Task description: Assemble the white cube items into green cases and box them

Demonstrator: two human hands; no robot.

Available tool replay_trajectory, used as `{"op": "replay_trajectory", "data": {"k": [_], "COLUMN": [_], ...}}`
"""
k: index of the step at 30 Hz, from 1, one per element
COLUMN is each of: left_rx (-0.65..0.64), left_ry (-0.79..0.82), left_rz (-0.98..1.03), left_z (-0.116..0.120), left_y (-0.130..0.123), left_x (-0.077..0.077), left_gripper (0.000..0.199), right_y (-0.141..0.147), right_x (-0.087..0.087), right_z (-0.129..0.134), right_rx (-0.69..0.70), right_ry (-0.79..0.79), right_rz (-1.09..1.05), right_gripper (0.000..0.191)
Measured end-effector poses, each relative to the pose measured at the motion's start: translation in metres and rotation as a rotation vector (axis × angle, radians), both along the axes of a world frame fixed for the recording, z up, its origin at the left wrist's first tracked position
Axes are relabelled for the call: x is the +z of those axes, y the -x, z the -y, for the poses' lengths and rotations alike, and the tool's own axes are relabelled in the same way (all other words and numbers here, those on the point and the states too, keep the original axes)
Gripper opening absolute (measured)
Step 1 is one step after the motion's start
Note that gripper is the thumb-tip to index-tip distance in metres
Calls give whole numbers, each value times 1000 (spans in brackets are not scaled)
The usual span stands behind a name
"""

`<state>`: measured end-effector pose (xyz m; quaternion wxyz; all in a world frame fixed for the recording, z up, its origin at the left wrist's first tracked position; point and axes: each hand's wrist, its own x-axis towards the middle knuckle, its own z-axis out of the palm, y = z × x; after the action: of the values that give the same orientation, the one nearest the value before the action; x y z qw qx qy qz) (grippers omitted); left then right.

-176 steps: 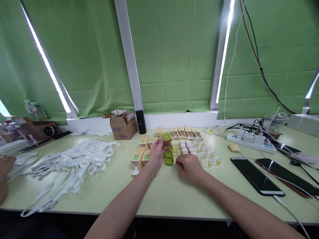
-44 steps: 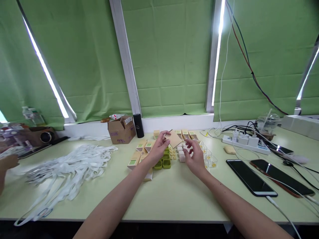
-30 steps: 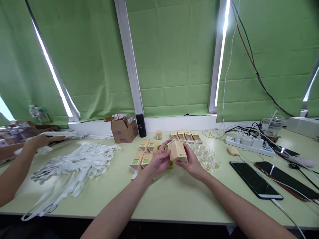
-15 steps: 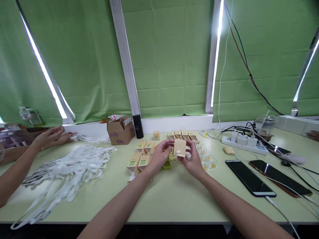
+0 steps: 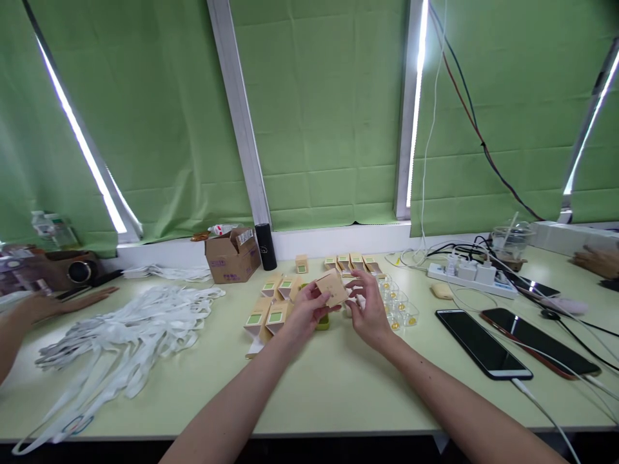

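A small tan cardboard box is tilted in my left hand, held between thumb and fingers. My right hand is just right of the box, its fingers curled and a little apart; whether it touches the box or holds something small is hard to tell. Several tan boxes with green labels stand to the left of my left hand. Behind the hands is a row of open tan boxes. Clear cups with yellow centres sit right of my right hand. A green item is partly hidden beneath my hands.
White straps are heaped on the left, near another person's hand. A brown carton and a black cylinder stand at the back. Phones, a power strip and cables lie on the right.
The held box has turned and moved slightly left with my left hand. My right hand has come away from its right side. The other person's hands at left have lowered and moved left.
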<state>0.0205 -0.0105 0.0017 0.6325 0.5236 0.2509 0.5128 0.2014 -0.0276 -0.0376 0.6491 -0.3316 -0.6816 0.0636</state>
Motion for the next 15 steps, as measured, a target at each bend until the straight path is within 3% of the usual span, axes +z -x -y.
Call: {"op": "replay_trajectory", "data": {"k": [4, 8, 11, 15], "left_rx": [-30, 40, 204, 460], "left_ry": [57, -11, -195, -616], "left_rz": [188, 133, -20, -450], "left_z": [-5, -10, -12, -5], "left_y": [15, 19, 15, 12], "left_x": [-2, -5, -10, -14], "left_gripper": [55, 67, 64, 52], "right_y": [0, -2, -3, -3], "right_x": [3, 6, 10, 13], "right_z": [2, 5, 8, 11], "right_rx": [-40, -81, -92, -88], "right_ry": [18, -7, -34, -52], "right_rz": [-41, -56, -66, -28], "right_gripper": [50, 45, 41, 37]}}
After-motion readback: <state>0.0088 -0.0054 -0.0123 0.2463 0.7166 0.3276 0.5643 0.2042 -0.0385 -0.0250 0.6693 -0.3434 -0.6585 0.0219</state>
